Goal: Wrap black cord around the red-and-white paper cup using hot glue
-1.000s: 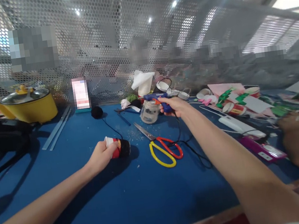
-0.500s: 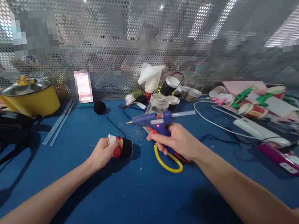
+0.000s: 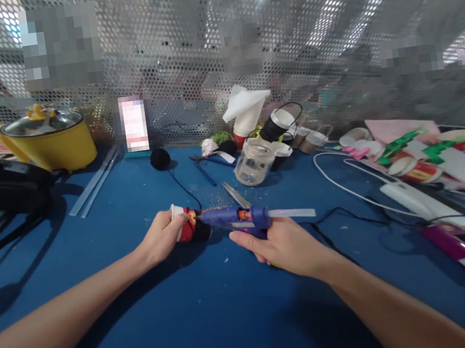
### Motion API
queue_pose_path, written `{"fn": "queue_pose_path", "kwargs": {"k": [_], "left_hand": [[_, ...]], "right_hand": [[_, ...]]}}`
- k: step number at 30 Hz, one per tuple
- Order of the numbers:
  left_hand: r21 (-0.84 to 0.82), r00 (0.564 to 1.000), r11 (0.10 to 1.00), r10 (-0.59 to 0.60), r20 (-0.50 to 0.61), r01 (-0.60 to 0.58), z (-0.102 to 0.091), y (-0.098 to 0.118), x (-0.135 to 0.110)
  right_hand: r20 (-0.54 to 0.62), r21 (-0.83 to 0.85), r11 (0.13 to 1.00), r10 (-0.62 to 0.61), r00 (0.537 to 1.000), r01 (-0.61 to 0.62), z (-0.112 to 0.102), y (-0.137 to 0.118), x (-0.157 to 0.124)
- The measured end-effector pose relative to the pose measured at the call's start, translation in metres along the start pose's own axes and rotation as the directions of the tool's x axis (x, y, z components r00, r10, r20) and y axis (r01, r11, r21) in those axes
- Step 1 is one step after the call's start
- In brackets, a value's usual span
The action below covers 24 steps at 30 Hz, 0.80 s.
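Observation:
My left hand (image 3: pixel 161 237) is closed round a red and white paper cup (image 3: pixel 184 230), which lies on its side. Black yarn wraps the cup's right end, and a strand runs from there to a black yarn ball (image 3: pixel 160 159). In my right hand (image 3: pixel 278 245) is a blue glue gun (image 3: pixel 230 218), fingers wrapped round its handle and a clear glue stick (image 3: pixel 293 213) poking out the back. Its nozzle points left and is at the cup, by the edge of the yarn; whether they touch I cannot tell. Behind the gun lie scissors (image 3: pixel 236 194), their handles mostly hidden.
A clear jar (image 3: pixel 254 162) stands beyond the gun, before several cups. At the left are a yellow pot (image 3: pixel 55 143), glue sticks (image 3: pixel 94 183) and a black stand (image 3: pixel 3 192). A phone (image 3: pixel 134 124) leans at the back. Right are a power strip (image 3: pixel 427 205), cables and paper scraps.
My right hand has brought the glue gun down and left, from above the scissors to the cup. My left hand keeps its hold on the cup. The view has shifted slightly.

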<state>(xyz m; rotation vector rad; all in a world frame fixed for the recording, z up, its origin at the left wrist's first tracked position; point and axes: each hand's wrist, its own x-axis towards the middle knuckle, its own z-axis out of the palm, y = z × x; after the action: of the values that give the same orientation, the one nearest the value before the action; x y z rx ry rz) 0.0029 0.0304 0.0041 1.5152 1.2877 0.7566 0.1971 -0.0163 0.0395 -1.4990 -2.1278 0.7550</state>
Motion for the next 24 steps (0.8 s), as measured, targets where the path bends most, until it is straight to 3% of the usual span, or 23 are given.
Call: {"fn": "queue_pose_path", "kwargs": {"k": [8, 15, 24], "left_hand": [[0.008, 1.0, 1.0, -0.029, 0.004, 0.029, 0.0006, 0.0026, 0.0015], [-0.077, 0.998, 0.995, -0.067, 0.008, 0.067, 0.0007, 0.0011, 0.0041], [-0.111, 0.997, 0.991, -0.078, 0.014, 0.079, 0.0015, 0.0028, 0.0035]], "right_hand": [[0.006, -0.209, 0.978, -0.028, 1.0, 0.028, -0.0012, -0.0024, -0.0044], [-0.106, -0.264, 0.953, -0.18, 0.978, 0.147, 0.0058, -0.0008, -0.0057], [-0.05, -0.258, 0.954, -0.173, 0.984, 0.155, 0.0039, -0.0078, -0.0082]]}}
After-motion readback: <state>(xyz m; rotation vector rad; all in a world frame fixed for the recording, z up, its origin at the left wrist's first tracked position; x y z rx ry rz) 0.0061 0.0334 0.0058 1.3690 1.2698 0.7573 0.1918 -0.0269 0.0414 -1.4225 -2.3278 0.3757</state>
